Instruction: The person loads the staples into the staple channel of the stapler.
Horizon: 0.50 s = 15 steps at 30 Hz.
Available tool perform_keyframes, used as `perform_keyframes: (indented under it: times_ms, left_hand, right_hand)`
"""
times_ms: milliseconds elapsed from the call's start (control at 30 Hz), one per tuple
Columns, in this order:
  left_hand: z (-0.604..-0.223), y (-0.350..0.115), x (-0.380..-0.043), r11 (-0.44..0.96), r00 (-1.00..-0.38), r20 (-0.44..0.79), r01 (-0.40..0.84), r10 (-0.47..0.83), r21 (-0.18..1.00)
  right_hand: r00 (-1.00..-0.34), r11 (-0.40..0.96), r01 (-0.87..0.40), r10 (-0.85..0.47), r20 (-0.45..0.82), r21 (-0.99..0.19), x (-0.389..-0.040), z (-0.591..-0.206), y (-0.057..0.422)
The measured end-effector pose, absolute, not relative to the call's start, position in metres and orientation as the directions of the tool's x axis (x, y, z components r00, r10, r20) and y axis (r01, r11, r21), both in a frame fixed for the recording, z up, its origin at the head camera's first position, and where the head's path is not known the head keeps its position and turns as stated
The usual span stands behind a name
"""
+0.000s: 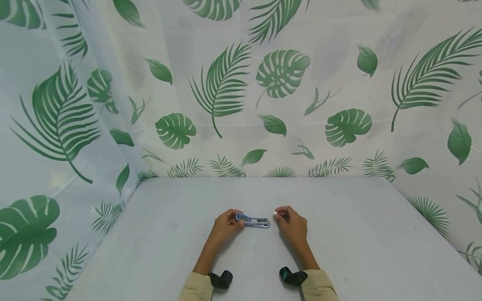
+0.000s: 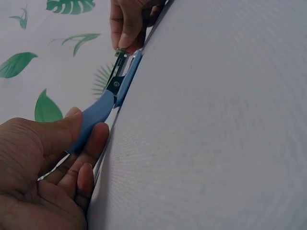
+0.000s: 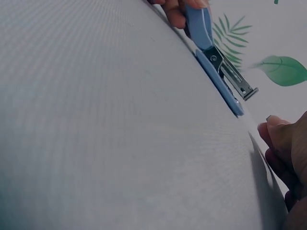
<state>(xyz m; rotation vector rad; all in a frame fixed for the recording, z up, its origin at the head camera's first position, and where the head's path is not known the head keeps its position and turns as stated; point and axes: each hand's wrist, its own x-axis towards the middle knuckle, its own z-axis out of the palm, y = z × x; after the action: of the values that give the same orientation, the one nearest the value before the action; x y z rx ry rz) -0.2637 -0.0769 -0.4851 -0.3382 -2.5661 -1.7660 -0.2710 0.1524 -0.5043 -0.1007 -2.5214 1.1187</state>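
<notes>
A light-blue stapler (image 1: 260, 225) lies near the middle of the table with its top cover swung up, baring the metal magazine (image 3: 237, 82). My left hand (image 1: 226, 225) grips the blue cover (image 2: 94, 114) at the hinge end between thumb and fingers. Off the stapler's front end, a short gap away, is my right hand (image 1: 292, 223). Its thumb and forefinger pinch a small whitish piece (image 1: 275, 213), too small to make out its kind. The base of the stapler (image 3: 218, 81) rests along the tabletop.
A white-covered table (image 1: 169, 251) spreads around both hands. Behind it and on the sides hang white curtains (image 1: 233, 146) printed with green leaves. Black wrist cameras (image 1: 222, 279) sit at both cuffs.
</notes>
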Motion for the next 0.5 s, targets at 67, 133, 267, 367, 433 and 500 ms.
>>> perform_keyframes:
  times_ms: [67,133,267,367,433,500]
  left_hand:
    - [-0.4859,-0.077,-0.2631,0.334,-0.976,0.131,0.184,0.174,0.924]
    - [-0.487,-0.077,-0.2629,0.334,-0.976,0.133,0.186,0.174,0.924]
    - [-0.4881,-0.0769,-0.2627,0.342,-0.976,0.129,0.184,0.177,0.922]
    - [-0.4873,-0.077,-0.2626,0.35,-0.975,0.134,0.19,0.179,0.917]
    - [-0.4867,-0.077,-0.263,0.355,-0.974,0.139,0.196,0.178,0.914]
    - [-0.4861,-0.0768,-0.2633,0.363,-0.975,0.138,0.194,0.174,0.911]
  right_hand:
    - [-0.927,0.682,-0.085,0.213,0.308,-0.726,-0.2701,-0.5043,0.1525]
    - [-0.93,0.68,-0.086,0.207,0.304,-0.728,-0.2688,-0.504,0.1528]
    - [-0.934,0.674,-0.092,0.198,0.299,-0.733,-0.2675,-0.5042,0.1543]
    - [-0.933,0.667,-0.106,0.19,0.305,-0.737,-0.2677,-0.5037,0.1553]
    - [-0.929,0.661,-0.13,0.179,0.323,-0.739,-0.2676,-0.5028,0.1556]
    - [-0.926,0.645,-0.155,0.169,0.338,-0.748,-0.2674,-0.502,0.1554]
